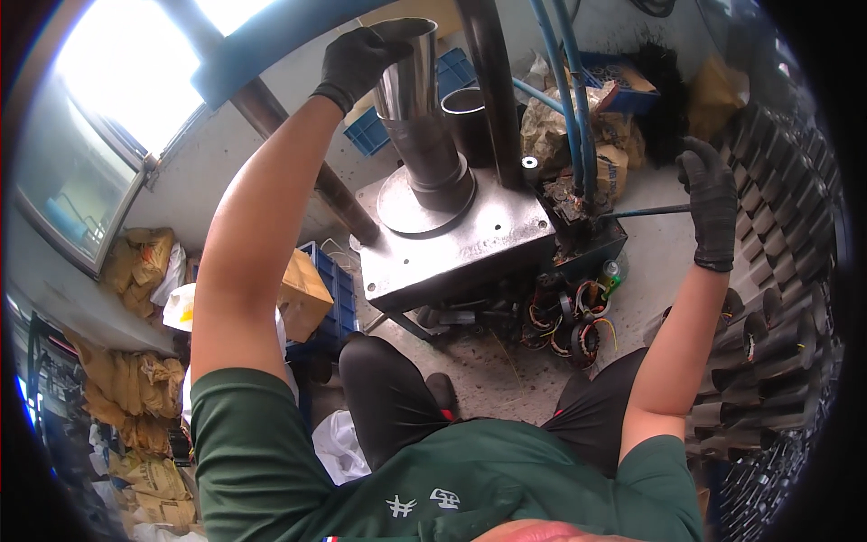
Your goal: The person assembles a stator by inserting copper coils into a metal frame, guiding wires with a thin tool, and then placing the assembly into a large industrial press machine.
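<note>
My left hand [354, 63], in a dark glove, grips the upper rim of a shiny metal cylinder [411, 81]. The cylinder stands upright on a darker stepped metal post [424, 149], which rises from a round disc [406, 212] on a thick steel plate [461, 248]. Out to the right is my gloved right hand [711, 203], with its fingers curled. The end of a thin dark lever [646, 211] meets its palm side; the contact itself is partly hidden.
A dark open tube [465, 117] stands behind the post, beside a thick steel column [492, 90]. Blue hoses [573, 99] hang on the right. Wound copper coils [573, 330] lie on the floor. Stacked metal sleeves [768, 244] fill the right side. A cardboard box [302, 294] sits at left.
</note>
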The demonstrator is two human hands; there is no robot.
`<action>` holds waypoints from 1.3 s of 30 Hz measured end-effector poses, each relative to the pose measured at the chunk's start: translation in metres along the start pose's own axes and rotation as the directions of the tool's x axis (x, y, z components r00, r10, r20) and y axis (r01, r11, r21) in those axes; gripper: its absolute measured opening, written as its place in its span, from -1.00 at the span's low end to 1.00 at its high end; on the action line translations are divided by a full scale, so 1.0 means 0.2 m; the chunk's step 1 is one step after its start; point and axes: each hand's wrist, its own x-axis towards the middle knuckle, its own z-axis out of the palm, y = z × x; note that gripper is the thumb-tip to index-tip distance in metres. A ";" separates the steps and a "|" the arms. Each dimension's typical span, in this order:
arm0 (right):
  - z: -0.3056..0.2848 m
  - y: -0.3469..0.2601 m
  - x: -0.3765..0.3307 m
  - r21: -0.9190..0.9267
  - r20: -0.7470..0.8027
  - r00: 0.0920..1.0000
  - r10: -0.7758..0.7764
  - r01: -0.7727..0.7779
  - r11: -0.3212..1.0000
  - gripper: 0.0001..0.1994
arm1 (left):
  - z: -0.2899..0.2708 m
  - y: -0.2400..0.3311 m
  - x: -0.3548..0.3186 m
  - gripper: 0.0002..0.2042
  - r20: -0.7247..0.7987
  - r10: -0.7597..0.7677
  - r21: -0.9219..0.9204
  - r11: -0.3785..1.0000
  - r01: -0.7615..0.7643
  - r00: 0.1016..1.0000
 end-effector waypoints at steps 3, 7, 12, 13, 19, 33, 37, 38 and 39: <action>-0.04 0.01 0.00 -0.018 0.006 1.000 0.017 -0.017 1.000 -0.68 | -0.02 0.09 -0.02 -0.51 -0.011 0.000 -0.015 1.000 -0.001 1.000; -0.03 0.00 0.00 0.021 0.031 0.997 0.070 -0.070 0.997 -0.67 | -0.07 0.01 -0.01 -0.43 -0.048 -0.052 -0.017 0.999 0.051 0.997; -0.03 -0.01 -0.01 0.041 0.039 0.997 0.070 -0.072 0.997 -0.66 | -0.05 -0.10 0.01 -0.37 -0.010 -0.261 -0.101 0.961 0.259 0.965; -0.04 -0.02 -0.01 0.025 0.041 0.996 0.073 -0.075 0.997 -0.66 | -0.04 -0.10 0.01 -0.37 0.000 -0.273 -0.107 0.957 0.271 0.962; -0.03 -0.04 -0.03 0.031 0.055 0.996 0.076 -0.078 0.997 -0.67 | -0.04 -0.13 0.02 -0.36 0.041 -0.309 -0.103 0.945 0.312 0.950; -0.04 -0.07 -0.05 0.016 0.067 0.996 0.059 -0.060 0.998 -0.67 | -0.02 -0.12 0.00 -0.28 0.037 -0.228 -0.052 0.972 0.229 0.973; -0.06 -0.09 -0.06 -0.004 0.128 0.989 0.069 -0.069 0.998 -0.65 | 0.01 -0.11 0.00 -0.30 -0.011 -0.196 -0.057 0.979 0.195 0.981; -0.06 -0.10 -0.07 -0.017 0.153 0.985 0.073 -0.072 0.997 -0.64 | 0.01 -0.12 0.00 -0.30 -0.023 -0.185 -0.064 0.981 0.183 0.982; -0.06 -0.11 -0.07 -0.019 0.154 0.985 0.072 -0.070 0.997 -0.64 | 0.02 -0.13 0.00 -0.30 -0.024 -0.187 -0.065 0.981 0.185 0.982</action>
